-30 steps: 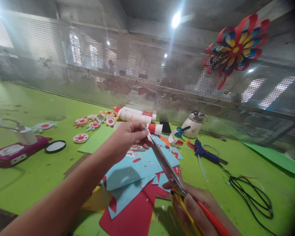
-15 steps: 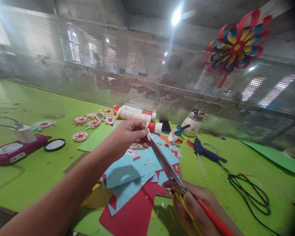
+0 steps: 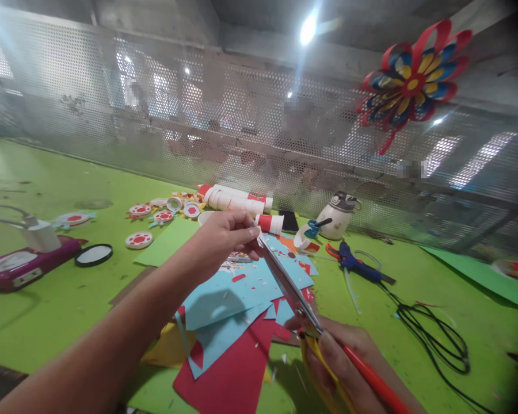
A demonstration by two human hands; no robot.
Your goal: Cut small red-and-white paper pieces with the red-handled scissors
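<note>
My left hand [image 3: 237, 230] pinches a small white piece [image 3: 259, 234], probably paper, between thumb and fingers; most of it is hidden. Its edge meets the tips of the scissors [image 3: 287, 282], whose long metal blades look nearly closed. My right hand [image 3: 349, 351] grips the scissors by their yellow handle. A red bar [image 3: 375, 379] also runs back through that hand; whether it belongs to the scissors I cannot tell. Below both hands lie blue paper sheets [image 3: 224, 296] strewn with red and white snippets, and a red sheet [image 3: 228, 368] overlaps them.
Behind my left hand are stacked paper cups [image 3: 237, 199] and several turtle-like discs [image 3: 163, 216]. A purple power strip [image 3: 34, 261] and a black-rimmed disc [image 3: 94, 255] sit left. On the right are a blue glue gun [image 3: 358, 265], its coiled cable [image 3: 434, 339] and a white flask [image 3: 337, 217].
The view has shifted very slightly. Both hands, the white piece and the scissors keep almost the same position.
</note>
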